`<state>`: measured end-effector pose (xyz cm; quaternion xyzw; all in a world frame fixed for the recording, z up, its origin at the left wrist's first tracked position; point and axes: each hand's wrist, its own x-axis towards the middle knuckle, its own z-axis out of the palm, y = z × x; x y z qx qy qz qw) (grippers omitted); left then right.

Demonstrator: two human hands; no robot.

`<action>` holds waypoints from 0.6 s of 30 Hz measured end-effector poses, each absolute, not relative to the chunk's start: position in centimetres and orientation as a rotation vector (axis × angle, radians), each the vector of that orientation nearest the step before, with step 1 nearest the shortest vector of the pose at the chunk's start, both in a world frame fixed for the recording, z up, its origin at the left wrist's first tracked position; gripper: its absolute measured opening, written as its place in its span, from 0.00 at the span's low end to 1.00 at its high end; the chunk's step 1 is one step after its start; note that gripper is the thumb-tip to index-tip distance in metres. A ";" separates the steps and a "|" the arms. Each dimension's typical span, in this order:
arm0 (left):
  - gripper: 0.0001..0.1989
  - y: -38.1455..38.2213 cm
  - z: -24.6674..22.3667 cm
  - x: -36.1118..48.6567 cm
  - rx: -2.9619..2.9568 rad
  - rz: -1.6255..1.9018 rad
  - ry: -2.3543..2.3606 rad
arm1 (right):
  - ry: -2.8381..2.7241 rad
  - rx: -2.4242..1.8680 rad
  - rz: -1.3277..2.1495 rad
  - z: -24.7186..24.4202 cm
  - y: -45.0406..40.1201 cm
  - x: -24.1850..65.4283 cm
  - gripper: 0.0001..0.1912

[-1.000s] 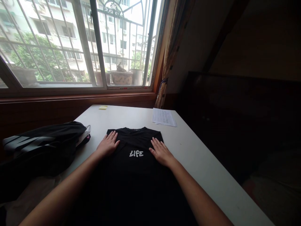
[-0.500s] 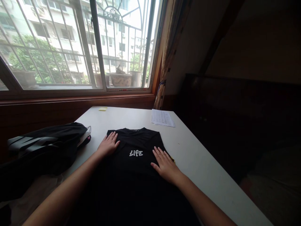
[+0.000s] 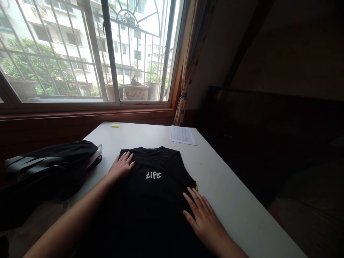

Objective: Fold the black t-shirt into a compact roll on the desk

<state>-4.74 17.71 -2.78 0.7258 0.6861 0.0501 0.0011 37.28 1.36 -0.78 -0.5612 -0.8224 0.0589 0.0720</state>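
Observation:
A black T-shirt with small white lettering on it lies spread on the white table, its neckline towards the window. On its upper left part, near the shoulder, my left hand rests flat with the fingers a little apart. My right hand is at the shirt's right edge, below the sleeve, fingers spread and nothing held. A bit of yellow shows at that sleeve's edge. The lower part of the shirt fades into shadow.
Dark clothes with grey stripes are heaped at the table's left edge. Printed papers and a yellow note lie towards the far edge. Beyond are a barred window and a curtain. Dark furniture stands at the right.
My right hand has moved down the shirt towards me and slightly right, off the chest area. My left hand remains on the upper left part. The view has shifted slightly.

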 end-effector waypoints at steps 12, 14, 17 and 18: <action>0.33 17.1 -2.6 -5.0 2.241 0.136 2.185 | -2.120 -1.746 0.190 -3.1 -2.2 42.1 0.27; 0.33 17.1 -2.5 -5.0 2.240 0.132 2.187 | -2.129 -1.761 0.304 -2.9 -2.7 42.1 0.27; 0.32 17.0 -2.5 -5.0 2.236 0.124 2.191 | -2.124 -1.789 0.468 -2.1 -3.5 42.1 0.28; 0.32 17.0 -2.5 -5.0 2.234 0.121 2.194 | -2.110 -1.794 0.506 -1.8 -3.8 42.1 0.28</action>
